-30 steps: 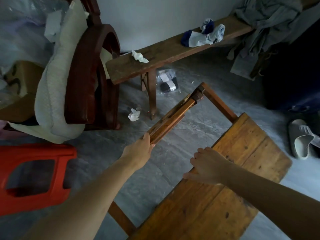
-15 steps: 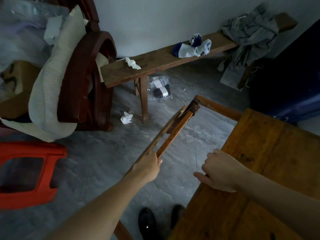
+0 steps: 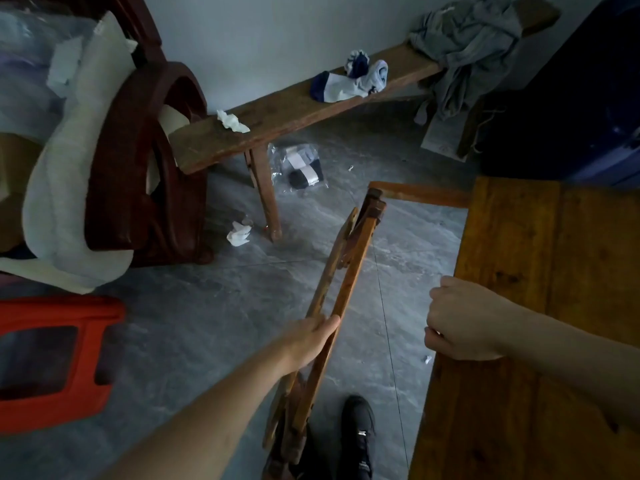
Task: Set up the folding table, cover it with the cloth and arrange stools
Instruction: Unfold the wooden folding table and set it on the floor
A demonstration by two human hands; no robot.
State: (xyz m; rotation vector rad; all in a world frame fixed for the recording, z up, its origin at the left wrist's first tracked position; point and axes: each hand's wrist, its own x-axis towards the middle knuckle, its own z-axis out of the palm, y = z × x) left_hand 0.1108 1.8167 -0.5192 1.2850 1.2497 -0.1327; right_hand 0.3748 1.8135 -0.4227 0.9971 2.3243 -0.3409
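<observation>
Orange-brown wood fills the space under your right arm: the tabletop [image 3: 540, 306] of the folding table runs from your right hand [image 3: 460, 323] away to the far right. That hand is curled over the tabletop's near edge, fingers wrapped round it and knuckles up. Your left hand [image 3: 311, 336] grasps the leg frame [image 3: 341, 289], fingers closed around its two slim rails about halfway along. The frame stretches from below your left hand, past your black shoe [image 3: 358, 434], up and away to a joint where a crossbar [image 3: 420, 194] meets it and runs right to the tabletop's far corner. Between your two hands lies bare grey floor [image 3: 207, 306], showing through the gap between frame and tabletop.

To the left of your left hand stands a red plastic stool [image 3: 55, 358], with a dark red wooden chair [image 3: 138, 174] beyond it, draped in a pale cushion [image 3: 59, 188]. Ahead of your left hand a long wooden bench [image 3: 294, 109] stands along the wall, carrying a crumpled tissue [image 3: 230, 121], some socks [image 3: 349, 81] and, at its far end, a grey garment [image 3: 464, 46]. Under the bench sits a clear packet [image 3: 301, 168], and another tissue [image 3: 239, 233] lies on the floor near the bench leg. Beyond your right hand stands a dark blue object [image 3: 588, 98]; I cannot tell what it is.
</observation>
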